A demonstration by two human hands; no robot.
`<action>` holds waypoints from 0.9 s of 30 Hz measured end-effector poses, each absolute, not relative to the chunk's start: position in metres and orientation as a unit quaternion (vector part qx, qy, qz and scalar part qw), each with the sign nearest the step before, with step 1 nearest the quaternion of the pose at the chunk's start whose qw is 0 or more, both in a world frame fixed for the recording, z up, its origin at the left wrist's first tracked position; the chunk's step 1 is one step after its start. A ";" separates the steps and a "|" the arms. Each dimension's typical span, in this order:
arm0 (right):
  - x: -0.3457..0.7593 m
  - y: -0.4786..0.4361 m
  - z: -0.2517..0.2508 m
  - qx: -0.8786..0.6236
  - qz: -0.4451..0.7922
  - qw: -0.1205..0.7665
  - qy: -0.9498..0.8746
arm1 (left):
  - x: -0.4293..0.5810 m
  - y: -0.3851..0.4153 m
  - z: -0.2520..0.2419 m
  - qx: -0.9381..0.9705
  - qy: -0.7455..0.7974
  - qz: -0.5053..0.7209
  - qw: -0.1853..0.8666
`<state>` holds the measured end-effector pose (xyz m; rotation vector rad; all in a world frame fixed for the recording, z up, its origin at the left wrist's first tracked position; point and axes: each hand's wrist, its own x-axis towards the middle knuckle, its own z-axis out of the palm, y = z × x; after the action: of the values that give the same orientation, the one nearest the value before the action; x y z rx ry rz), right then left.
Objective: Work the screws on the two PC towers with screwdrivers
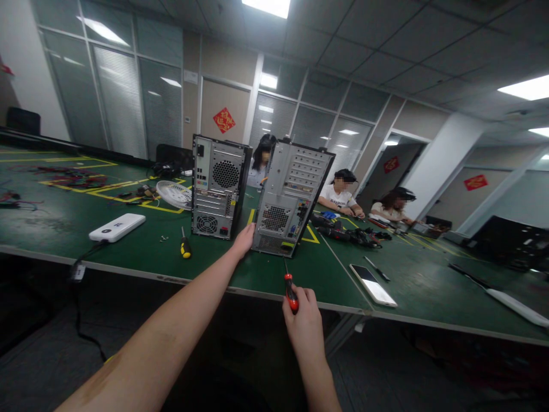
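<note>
My right hand (pixel 303 317) is closed around the red-and-black handle of a screwdriver (pixel 289 286). Its shaft points up at the bottom edge of a computer tower (pixel 285 197), whose rear panel faces me; whether the tip touches cannot be made out. At the tower's lower left edge, my left hand (pixel 245 240) holds the side, with its fingers partly hidden. A second computer tower (pixel 217 194) stands upright to the left, also rear side toward me. Left of my left hand, a yellow-and-black screwdriver (pixel 185 246) lies near several small screws (pixel 163 238).
A white power bank (pixel 117 227) with a cable lies on the green table (pixel 141 257) at left, before a white round grille (pixel 174 194). On the right are a phone (pixel 372 284), a black pen (pixel 377 269) and dark tools (pixel 343 232). Several people sit across the table.
</note>
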<state>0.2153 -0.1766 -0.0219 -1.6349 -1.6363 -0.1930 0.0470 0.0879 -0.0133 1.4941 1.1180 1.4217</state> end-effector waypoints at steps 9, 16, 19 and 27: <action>0.214 -0.178 -0.020 -0.656 -0.053 0.416 -0.628 | 0.048 0.086 -0.010 0.579 0.447 0.548 0.406; 0.214 -0.178 -0.020 -0.652 -0.054 0.425 -0.626 | 0.048 0.084 -0.007 0.582 0.451 0.546 0.400; 0.214 -0.178 -0.020 -0.650 -0.059 0.431 -0.623 | 0.047 0.082 -0.006 0.582 0.454 0.543 0.401; 0.214 -0.177 -0.023 -0.649 -0.051 0.433 -0.624 | 0.046 0.083 -0.007 0.585 0.448 0.542 0.403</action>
<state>0.2137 -0.1773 -0.0231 -1.6159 -1.5533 -0.1260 0.0461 0.0827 -0.0075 1.4779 1.1320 1.3702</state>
